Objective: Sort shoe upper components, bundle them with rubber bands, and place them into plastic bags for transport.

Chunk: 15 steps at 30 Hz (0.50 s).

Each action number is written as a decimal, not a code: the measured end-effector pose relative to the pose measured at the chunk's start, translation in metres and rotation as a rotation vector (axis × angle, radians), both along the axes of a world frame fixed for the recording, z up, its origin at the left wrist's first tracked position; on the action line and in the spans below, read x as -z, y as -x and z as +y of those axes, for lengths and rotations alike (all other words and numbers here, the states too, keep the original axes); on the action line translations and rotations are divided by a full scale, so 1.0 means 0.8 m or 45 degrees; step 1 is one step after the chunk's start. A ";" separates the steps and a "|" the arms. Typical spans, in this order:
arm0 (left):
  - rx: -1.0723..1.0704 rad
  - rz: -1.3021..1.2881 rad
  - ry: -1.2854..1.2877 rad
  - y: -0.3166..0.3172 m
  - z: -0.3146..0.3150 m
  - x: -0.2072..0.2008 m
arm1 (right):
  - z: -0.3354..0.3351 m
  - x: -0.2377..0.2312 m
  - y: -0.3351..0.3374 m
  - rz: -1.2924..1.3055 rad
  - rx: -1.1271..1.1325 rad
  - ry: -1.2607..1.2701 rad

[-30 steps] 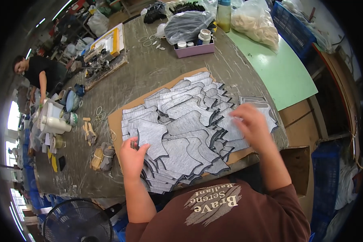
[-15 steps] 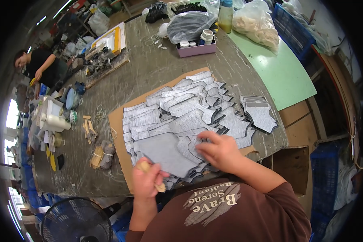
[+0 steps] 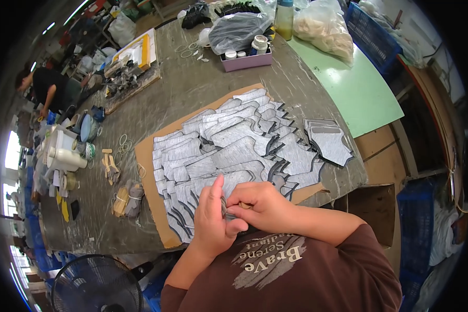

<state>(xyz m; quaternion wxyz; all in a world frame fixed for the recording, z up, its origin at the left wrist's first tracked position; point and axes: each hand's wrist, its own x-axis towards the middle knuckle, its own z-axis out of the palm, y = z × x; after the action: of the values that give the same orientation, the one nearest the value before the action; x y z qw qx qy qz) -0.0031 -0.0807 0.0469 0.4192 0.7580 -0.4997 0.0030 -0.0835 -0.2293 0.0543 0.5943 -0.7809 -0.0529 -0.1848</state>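
Both of my hands meet over the near edge of a spread of overlapping grey cut pieces (image 3: 234, 138) with dark edges. My left hand (image 3: 211, 221) has its fingers raised together and its thumb bent across, closed on a grey cut piece (image 3: 223, 207) that shows only as a narrow edge. Beside it, my right hand (image 3: 260, 205) pinches a small tan strip (image 3: 244, 206) against that piece; most of the strip is hidden by the fingers. The spread lies on a brown cardboard sheet (image 3: 146, 156) on the table.
A small stack of grey pieces (image 3: 330, 143) lies to the right. Tan strips (image 3: 109, 166) and tied bundles (image 3: 128, 200) lie left. Farther back are a purple box (image 3: 247, 62) and a green board (image 3: 369, 104). A fan (image 3: 96, 286) stands near left; another person (image 3: 52, 88) is far left.
My hands have come together. The grey piece, earlier lying flat to view above my left hand, is now mostly hidden between them. The tan strip now shows at my right fingers.
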 end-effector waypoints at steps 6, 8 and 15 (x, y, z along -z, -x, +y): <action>-0.009 0.026 -0.080 0.002 -0.004 0.000 | -0.002 0.004 0.000 0.112 -0.029 -0.087; 0.018 0.019 -0.070 0.000 -0.004 0.005 | -0.001 0.007 -0.002 0.098 -0.032 -0.113; 0.005 0.619 0.325 0.000 -0.004 0.010 | 0.005 0.009 -0.004 0.228 -0.235 -0.686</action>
<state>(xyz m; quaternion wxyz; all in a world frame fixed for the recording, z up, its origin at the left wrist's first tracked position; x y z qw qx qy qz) -0.0030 -0.0837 0.0393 0.6191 0.6765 -0.3814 -0.1170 -0.0800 -0.2252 0.0467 0.7967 -0.6002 -0.0201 -0.0678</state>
